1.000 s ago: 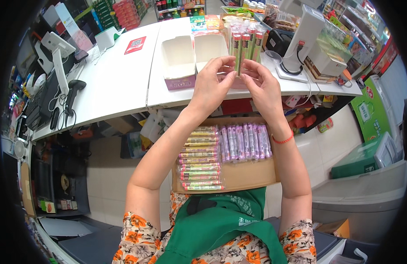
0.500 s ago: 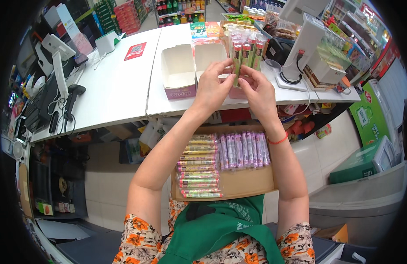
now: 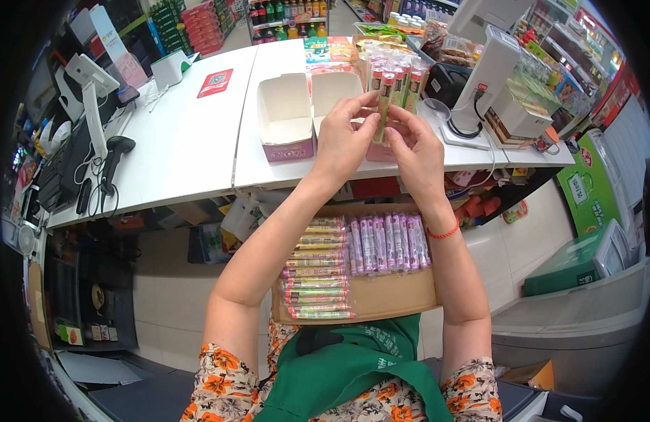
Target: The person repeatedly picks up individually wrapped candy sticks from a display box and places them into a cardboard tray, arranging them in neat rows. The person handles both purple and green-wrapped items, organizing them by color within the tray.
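Observation:
My left hand (image 3: 345,137) and my right hand (image 3: 418,151) meet at the far counter edge, pinching a slim upright tube-shaped packet (image 3: 385,91) in green and clear wrap with a pink top. Right behind it stand several similar tube packets (image 3: 413,88) in a small box (image 3: 380,152) whose front my hands partly cover. To the left, an open white-lined box (image 3: 290,150) with a purple front has no packets in it. Below my arms, a shallow cardboard tray (image 3: 399,299) holds yellow and green-pink packets (image 3: 318,264) at left and purple packets (image 3: 388,243) at the back right.
A handheld scanner (image 3: 115,158) and keyboard (image 3: 56,176) sit at the counter's left end. On the right stand a white display stand (image 3: 483,77) with a black cable and a cardboard carton (image 3: 522,112). A green bin (image 3: 571,264) is on the floor at right.
The tube packet between my fingers has shifted slightly right and stands out more from those behind. Both hands have moved a little to the right with it.

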`<state>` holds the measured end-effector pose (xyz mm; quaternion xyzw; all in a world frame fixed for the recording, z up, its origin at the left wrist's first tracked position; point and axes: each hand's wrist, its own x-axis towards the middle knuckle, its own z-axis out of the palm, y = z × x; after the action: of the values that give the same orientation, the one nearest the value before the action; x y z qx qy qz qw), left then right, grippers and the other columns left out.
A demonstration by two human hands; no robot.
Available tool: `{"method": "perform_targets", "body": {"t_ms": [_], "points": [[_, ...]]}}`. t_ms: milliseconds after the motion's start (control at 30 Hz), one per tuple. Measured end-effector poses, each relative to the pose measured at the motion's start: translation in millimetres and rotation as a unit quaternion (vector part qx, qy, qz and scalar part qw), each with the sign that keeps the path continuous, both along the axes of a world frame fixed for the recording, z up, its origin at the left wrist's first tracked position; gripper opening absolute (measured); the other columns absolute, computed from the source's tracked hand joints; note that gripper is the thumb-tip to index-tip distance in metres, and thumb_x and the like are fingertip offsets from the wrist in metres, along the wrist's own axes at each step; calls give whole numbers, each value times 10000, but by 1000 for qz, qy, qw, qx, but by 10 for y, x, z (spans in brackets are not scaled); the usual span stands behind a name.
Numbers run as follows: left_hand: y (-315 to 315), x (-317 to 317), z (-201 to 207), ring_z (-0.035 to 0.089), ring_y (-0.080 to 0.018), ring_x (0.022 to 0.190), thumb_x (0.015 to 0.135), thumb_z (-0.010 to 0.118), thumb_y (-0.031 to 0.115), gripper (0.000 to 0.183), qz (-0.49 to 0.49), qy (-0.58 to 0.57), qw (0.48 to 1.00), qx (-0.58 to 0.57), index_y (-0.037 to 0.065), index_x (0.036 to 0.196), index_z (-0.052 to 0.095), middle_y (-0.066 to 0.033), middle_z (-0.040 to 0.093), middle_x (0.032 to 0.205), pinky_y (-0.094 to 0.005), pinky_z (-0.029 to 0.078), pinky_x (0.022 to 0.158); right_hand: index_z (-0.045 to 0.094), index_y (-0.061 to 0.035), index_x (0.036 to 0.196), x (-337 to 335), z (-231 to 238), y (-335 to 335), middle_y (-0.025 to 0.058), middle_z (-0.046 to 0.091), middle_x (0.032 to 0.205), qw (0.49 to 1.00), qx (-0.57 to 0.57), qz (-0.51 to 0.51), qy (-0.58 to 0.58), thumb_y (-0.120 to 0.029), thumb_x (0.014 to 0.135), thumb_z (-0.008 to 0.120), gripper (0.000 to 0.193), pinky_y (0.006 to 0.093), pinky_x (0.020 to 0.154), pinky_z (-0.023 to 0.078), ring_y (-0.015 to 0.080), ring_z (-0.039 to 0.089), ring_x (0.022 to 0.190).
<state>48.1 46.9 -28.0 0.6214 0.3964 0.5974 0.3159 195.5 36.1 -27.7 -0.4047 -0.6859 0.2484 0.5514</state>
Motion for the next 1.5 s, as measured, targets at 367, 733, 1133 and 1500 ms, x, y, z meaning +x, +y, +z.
{"method": "perform_targets", "body": {"t_ms": [367, 733, 1133, 1500], "points": [[1, 17, 136, 678, -145, 1009, 960, 708, 113, 345, 22, -2, 999, 31, 23, 1291, 675, -71, 697, 1126, -289, 554, 828, 615, 24, 1337, 13, 105, -73, 98, 679, 1168, 1000, 27, 14, 4, 19, 971, 624, 366, 283, 861, 584, 148, 693, 1031], [-89, 41, 318, 661, -120, 973, 945, 744, 152, 257, 5, -44, 998, 37, 31, 1164, 684, -42, 710, 1097, -284, 543, 789, 656, -6, 1288, -12, 216, -155, 117, 670, 1162, 996, 72, 25, 41, 34, 915, 666, 376, 309, 883, 577, 195, 702, 1061], [-271, 46, 397, 628, -120, 1008, 952, 728, 102, 255, -1, -88, 993, 74, 22, 1179, 643, -44, 674, 1124, -281, 534, 847, 682, -57, 1247, 7, 185, -170, 94, 701, 1074, 996, 87, 12, 18, -1, 899, 704, 352, 314, 833, 554, 191, 705, 1000], [-515, -16, 278, 612, -110, 997, 949, 721, 98, 268, -32, -173, 984, 15, 14, 1183, 622, -57, 649, 1119, -263, 549, 790, 695, -39, 1152, 75, 49, -311, 85, 696, 1040, 998, 56, 9, 8, -37, 872, 719, 281, 305, 798, 550, 184, 692, 930]]}}
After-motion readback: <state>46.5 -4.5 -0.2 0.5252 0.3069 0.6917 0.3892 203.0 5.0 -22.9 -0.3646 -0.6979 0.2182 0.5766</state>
